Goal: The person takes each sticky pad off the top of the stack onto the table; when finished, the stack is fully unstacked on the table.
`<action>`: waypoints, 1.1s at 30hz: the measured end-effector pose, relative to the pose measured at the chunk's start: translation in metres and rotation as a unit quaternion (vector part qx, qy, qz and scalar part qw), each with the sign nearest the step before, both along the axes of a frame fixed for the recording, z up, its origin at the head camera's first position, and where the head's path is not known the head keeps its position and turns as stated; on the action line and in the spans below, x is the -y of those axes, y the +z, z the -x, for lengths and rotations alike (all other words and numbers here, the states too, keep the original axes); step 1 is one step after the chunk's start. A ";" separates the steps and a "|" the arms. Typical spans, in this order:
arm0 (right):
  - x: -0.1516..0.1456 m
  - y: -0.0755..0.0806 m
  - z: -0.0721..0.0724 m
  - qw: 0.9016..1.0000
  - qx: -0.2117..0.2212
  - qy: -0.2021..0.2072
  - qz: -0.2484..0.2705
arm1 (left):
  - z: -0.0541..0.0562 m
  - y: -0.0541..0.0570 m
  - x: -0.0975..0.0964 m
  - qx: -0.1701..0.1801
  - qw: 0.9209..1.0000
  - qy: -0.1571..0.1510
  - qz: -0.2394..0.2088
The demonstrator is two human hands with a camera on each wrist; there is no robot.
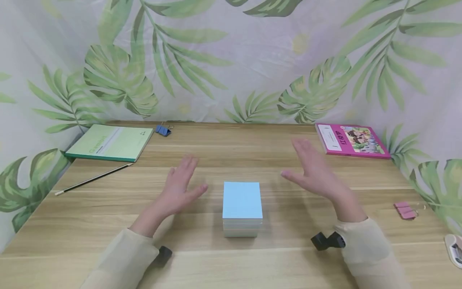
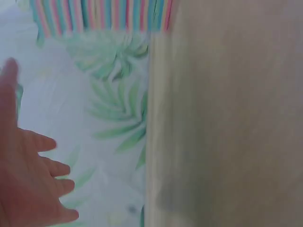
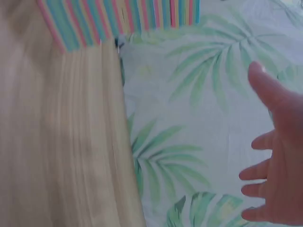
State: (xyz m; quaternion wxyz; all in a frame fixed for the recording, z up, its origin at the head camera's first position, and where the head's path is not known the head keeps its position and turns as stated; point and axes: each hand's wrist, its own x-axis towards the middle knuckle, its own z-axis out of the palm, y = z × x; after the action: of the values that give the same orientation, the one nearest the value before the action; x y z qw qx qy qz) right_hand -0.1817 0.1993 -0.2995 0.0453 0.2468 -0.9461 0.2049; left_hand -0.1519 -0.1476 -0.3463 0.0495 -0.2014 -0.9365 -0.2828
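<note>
The stack (image 1: 242,200) of square paper stands on the tabletop (image 1: 238,267) between my hands, blue sheet on top, its sides striped in my wrist views. My left hand (image 1: 179,185) hovers just left of the stack, fingers straightened and thumb spread toward it. My right hand (image 1: 317,172) hovers to the right of it, a little farther beyond, fingers likewise straight and thumb spread inward; both are apart from the paper. Beyond the stack to the left lie a green notebook (image 1: 110,142) and a blue clip (image 1: 163,130); the pencil (image 1: 94,179) slants well to its left. Beyond it to the right is a pink book (image 1: 353,140); a pink clip (image 1: 405,210) rests far to its right. Leaf-print cloth (image 1: 252,60) hangs behind it.
</note>
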 end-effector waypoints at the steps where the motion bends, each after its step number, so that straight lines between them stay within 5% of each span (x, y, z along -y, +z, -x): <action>1: 0.003 -0.001 -0.004 1.000 0.005 0.021 0.021 | -0.003 -0.001 -0.003 -0.002 1.000 -0.016 -0.020; 9: 0.033 -0.012 -0.027 0.974 0.086 0.171 0.122 | -0.022 -0.007 -0.022 0.039 0.984 -0.109 -0.136; 15: 0.051 -0.027 -0.036 0.943 0.141 0.244 0.176 | -0.030 -0.013 -0.033 0.086 0.965 -0.125 -0.213; 23: 0.056 -0.033 -0.041 0.936 0.177 0.220 0.208 | -0.032 -0.030 -0.043 0.115 0.944 -0.148 -0.271; 28: 0.054 -0.037 -0.042 0.933 0.207 0.195 0.219 | -0.033 -0.037 -0.046 0.135 0.919 -0.173 -0.329; 31: 0.052 -0.038 -0.041 0.928 0.216 0.200 0.230 | -0.038 -0.033 -0.048 0.145 0.908 -0.186 -0.348; 33: 0.051 -0.038 -0.040 0.926 0.217 0.203 0.232 | -0.041 -0.028 -0.049 0.152 0.908 -0.184 -0.344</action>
State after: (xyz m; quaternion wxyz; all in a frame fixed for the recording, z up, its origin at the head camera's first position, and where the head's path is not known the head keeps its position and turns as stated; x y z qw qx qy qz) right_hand -0.1414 0.1481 -0.3377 -0.1472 0.3655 -0.7887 0.4719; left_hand -0.1104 -0.0988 -0.3744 -0.0803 -0.2956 -0.7233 -0.6188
